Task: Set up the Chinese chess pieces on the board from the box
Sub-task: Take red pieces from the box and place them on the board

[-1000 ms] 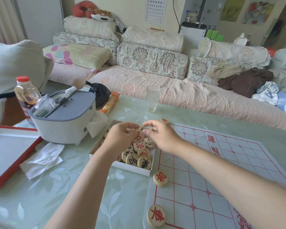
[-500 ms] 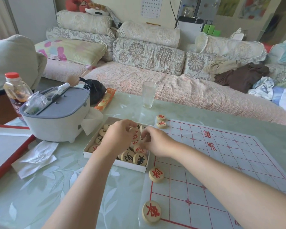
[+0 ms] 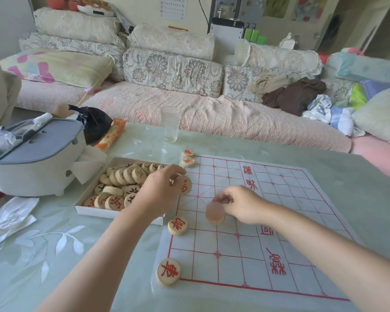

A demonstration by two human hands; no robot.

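Left hand [image 3: 161, 190] sits at the box's [image 3: 113, 213] right edge, fingers curled round one wooden piece [image 3: 185, 185] w/ red marking, held at the board's [image 3: 302, 221] left border. Right hand [image 3: 239, 204] is over the board, right of the box, fingers pinched on a blurred round piece [image 3: 215, 213] — face unreadable, can't tell if it touches the sheet.

Box: shallow white cardboard tray on the worktop [image 3: 54, 255], just left of the board. Inside, a heap of round wooden pieces [image 3: 122, 185], many leaning on edge in overlapping rows, red and black characters mixed; near-right corner hidden by left forearm.

Four pieces lie on the board's left border: two [image 3: 188, 157] close together at the far corner, beyond the box; one [image 3: 177, 225] just past the box's near-right corner; one [image 3: 168, 271] at the near corner, nearer than the box.

Clear drinking glass [image 3: 170, 123], looks empty, stands beyond the box. Grey-lidded white container [image 3: 36, 161] left of the box, clear plastic on its lid; black bag [image 3: 95, 123] and orange packet [image 3: 110, 136] beyond the box, near that container. Crumpled tissue [image 3: 9, 217] left of the box.
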